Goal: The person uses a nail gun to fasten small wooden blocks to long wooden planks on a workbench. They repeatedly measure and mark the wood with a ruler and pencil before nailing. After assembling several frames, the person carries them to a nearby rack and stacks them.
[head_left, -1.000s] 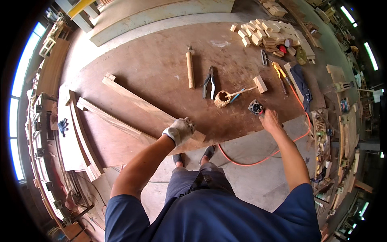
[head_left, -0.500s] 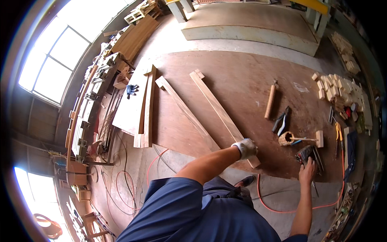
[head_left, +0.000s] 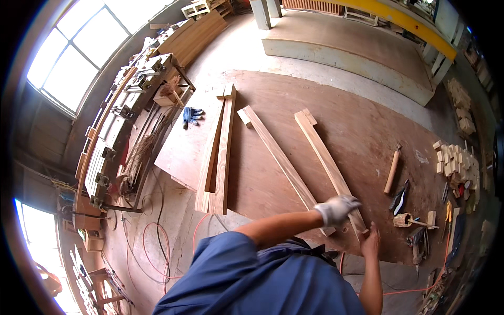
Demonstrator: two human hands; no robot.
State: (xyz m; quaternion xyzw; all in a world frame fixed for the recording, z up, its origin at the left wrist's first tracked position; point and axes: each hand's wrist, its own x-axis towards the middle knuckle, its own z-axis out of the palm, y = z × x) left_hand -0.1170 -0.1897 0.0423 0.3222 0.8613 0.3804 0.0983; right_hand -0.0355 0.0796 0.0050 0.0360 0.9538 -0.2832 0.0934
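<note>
My left hand (head_left: 337, 210), in a whitish work glove, is closed over the near part of a pale wooden bar (head_left: 329, 161) with a small block at its far end. Motion smears the glove a little. My bare right hand (head_left: 370, 240) grips the near tip of the same bar at the table's front edge. Another wooden bar (head_left: 286, 165), also with an end block, lies slanting to its left. Farther left are two long bars (head_left: 223, 152) with blocks between them at both ends. A dark handheld power tool (head_left: 416, 244) lies right of my right hand.
On the brown table (head_left: 278, 100) lie a wooden-handled hammer (head_left: 392, 170), pliers (head_left: 400, 198), a small round wooden container (head_left: 402, 220) and piled wooden blocks (head_left: 454, 163). A blue glove (head_left: 192, 116) is at the left. An orange hose (head_left: 167, 241) loops over the floor.
My right hand has left the power tool and moved left to the bar's near end. My left hand stays on that bar. The whole view has shifted.
</note>
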